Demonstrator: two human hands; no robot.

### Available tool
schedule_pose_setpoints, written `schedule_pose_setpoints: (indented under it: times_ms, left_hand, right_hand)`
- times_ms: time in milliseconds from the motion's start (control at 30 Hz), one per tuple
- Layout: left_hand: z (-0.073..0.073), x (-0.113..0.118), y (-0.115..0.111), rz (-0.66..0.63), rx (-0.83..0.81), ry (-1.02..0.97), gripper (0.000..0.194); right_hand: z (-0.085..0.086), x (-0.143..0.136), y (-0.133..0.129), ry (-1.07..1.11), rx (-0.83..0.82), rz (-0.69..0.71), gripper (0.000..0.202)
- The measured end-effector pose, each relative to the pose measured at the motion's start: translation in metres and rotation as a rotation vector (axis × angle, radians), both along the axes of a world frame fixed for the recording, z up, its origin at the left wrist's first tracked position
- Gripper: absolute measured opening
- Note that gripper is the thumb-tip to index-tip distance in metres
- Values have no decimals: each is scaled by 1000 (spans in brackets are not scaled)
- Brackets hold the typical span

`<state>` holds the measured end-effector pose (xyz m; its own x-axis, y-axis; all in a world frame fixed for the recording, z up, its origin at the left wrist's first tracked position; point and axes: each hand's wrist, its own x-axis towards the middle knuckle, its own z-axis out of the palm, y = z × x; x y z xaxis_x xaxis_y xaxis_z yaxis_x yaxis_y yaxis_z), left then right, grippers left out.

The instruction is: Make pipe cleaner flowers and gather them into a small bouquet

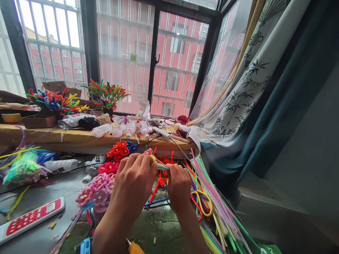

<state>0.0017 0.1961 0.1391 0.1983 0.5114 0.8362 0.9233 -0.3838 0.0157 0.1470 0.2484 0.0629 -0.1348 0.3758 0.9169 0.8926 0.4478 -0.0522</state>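
Note:
My left hand, fingers curled, grips one end of a small bundle of coloured pipe cleaners near a yellow and pink piece. Closed round the other end of the bundle is my right hand, a short gap away. Light blue and pink stems show between the two hands. Behind and below them lie red pipe cleaners and a blue stem. The fingertips of both hands are partly hidden.
Pink, magenta and red fuzzy flowers stand left of my hands. Scissors and long loose pipe cleaners lie right. A remote-like device is far left; a glue gun tip is in front. Bottles line the sill.

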Motion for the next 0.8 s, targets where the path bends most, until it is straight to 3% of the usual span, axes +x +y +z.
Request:
schedule_pose_setpoints:
  times_ms: [333,800]
  left_hand:
    - [3,2,-2,54,48,2,18]
    - [5,-3,-3,62,63,3,18]
  right_hand:
    - [-6,-3,4,75,-88,53,25]
    - [-2,-3,1,83,-83,83,25]
